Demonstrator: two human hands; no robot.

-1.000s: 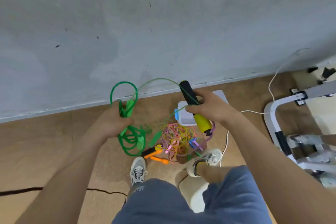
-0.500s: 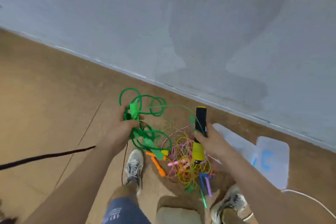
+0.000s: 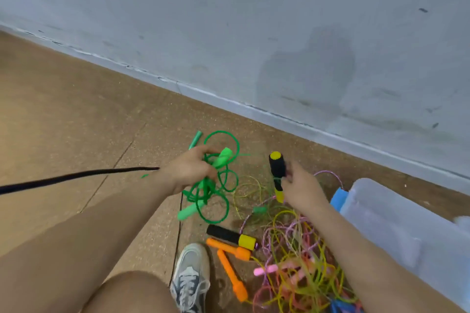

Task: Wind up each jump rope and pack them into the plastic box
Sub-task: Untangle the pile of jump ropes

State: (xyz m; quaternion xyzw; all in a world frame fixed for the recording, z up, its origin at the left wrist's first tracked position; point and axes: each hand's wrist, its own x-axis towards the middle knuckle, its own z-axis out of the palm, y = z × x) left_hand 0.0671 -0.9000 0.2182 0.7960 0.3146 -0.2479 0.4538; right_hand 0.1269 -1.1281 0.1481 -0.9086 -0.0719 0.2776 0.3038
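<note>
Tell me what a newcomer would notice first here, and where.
The bright green jump rope, a loose bunch of loops gripped by the left hand, mid-frame. Right of it, the right hand holds a black-and-yellow handle roughly upright. Below, a tangled pile of coloured ropes lies on the floor beside the plastic box at the right edge.

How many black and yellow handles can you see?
2. One black-and-yellow handle stands in the right hand; the other lies on the floor by the orange handles. More may hide in the tangle.
</note>
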